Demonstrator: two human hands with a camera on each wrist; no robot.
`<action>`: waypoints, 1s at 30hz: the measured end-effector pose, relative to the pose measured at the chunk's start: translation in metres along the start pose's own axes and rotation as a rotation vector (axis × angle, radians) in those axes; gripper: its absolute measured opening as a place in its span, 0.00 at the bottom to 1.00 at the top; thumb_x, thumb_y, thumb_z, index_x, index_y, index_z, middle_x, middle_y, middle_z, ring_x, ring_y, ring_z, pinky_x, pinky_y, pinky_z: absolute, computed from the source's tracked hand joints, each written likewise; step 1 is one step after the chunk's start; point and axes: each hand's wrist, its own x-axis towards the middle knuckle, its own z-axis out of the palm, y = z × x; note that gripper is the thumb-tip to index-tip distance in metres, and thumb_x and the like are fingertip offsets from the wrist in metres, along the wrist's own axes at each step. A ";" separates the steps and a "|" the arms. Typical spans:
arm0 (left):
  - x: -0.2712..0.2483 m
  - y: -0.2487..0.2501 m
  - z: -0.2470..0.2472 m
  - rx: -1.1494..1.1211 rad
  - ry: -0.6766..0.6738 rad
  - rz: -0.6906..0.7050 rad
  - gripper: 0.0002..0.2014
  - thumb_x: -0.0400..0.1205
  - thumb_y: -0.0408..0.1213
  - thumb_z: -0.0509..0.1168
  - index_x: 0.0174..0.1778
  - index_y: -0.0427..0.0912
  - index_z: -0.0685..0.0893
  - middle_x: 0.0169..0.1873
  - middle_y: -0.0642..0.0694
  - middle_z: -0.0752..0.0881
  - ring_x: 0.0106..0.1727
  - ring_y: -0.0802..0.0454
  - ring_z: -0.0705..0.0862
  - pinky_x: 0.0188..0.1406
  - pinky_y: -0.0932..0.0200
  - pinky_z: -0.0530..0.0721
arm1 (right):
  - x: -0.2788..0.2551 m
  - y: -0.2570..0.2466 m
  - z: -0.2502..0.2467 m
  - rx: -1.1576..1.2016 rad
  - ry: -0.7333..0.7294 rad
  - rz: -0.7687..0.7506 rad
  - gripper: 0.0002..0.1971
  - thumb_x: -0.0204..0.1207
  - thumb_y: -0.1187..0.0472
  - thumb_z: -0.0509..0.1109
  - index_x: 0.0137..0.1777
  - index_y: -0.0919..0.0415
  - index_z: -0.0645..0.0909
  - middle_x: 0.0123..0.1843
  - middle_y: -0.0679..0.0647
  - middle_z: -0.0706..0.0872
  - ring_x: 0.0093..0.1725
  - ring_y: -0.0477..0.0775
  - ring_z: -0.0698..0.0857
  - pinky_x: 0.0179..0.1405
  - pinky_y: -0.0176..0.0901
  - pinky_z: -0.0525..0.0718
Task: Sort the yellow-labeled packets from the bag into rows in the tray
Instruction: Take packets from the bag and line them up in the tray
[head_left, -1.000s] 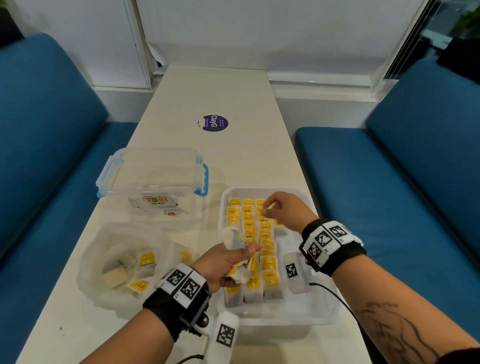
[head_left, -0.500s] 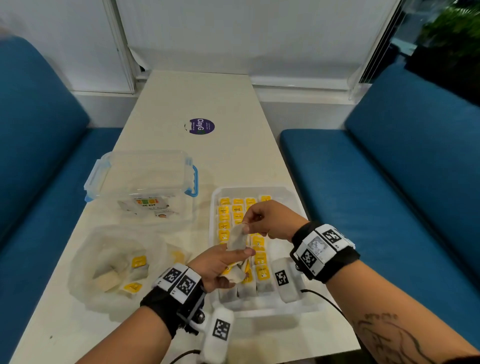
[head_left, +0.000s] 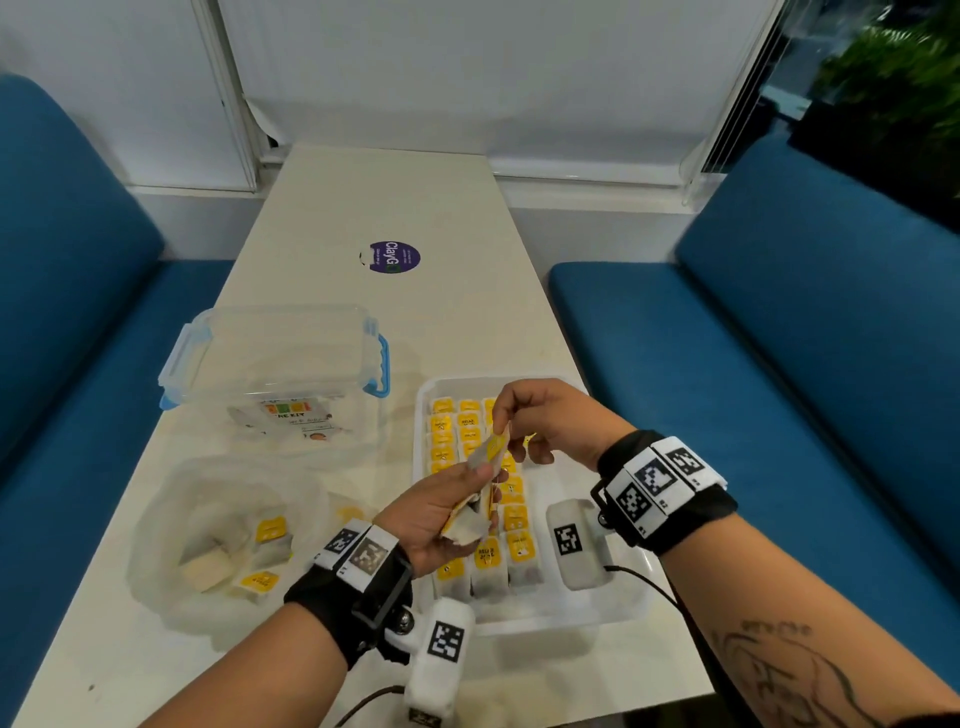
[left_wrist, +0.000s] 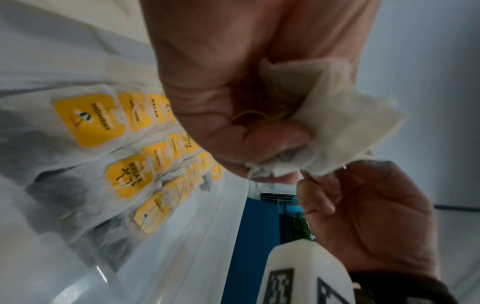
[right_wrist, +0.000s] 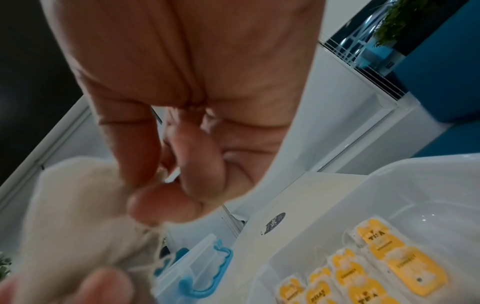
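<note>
Table (head_left: 332, 218) w/ clear tray (head_left: 602, 613), rows of yellow-labeled packets (head_left: 470, 434) inside; bag (head_left: 171, 525) to its left holds more. Left hand (head_left: 439, 512) grips a bunch of packets (head_left: 467, 525) over tray. Right hand (head_left: 545, 421) pinches top packet (head_left: 491, 449) btwn thumb & fingers.

A long white table (head_left: 374, 208) is flanked by blue benches (head_left: 810, 332); white blinds (head_left: 467, 67) are drawn behind it.

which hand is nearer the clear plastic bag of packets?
Left. The left hand holds packets just right of the crumpled clear plastic bag on the table; the right hand is farther right, above the white tray, pinching one packet.
</note>
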 end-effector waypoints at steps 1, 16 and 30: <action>0.001 0.000 0.002 0.041 0.040 0.029 0.09 0.74 0.42 0.69 0.44 0.41 0.84 0.30 0.48 0.81 0.23 0.54 0.83 0.13 0.68 0.75 | 0.000 0.001 0.001 0.024 0.035 0.011 0.14 0.73 0.78 0.59 0.35 0.62 0.80 0.27 0.53 0.81 0.27 0.52 0.78 0.17 0.36 0.68; 0.014 -0.008 -0.007 0.160 0.279 0.085 0.12 0.79 0.45 0.67 0.55 0.45 0.84 0.35 0.50 0.79 0.32 0.53 0.79 0.22 0.68 0.75 | 0.001 0.023 -0.017 -0.344 0.386 0.031 0.07 0.76 0.60 0.72 0.44 0.64 0.87 0.29 0.46 0.80 0.23 0.36 0.77 0.25 0.23 0.71; 0.011 -0.003 -0.020 0.113 0.317 0.118 0.07 0.78 0.44 0.68 0.49 0.48 0.85 0.37 0.48 0.80 0.38 0.51 0.80 0.27 0.64 0.73 | 0.033 0.067 -0.036 -0.676 0.232 0.341 0.10 0.82 0.66 0.58 0.40 0.56 0.75 0.43 0.54 0.80 0.47 0.57 0.82 0.35 0.39 0.75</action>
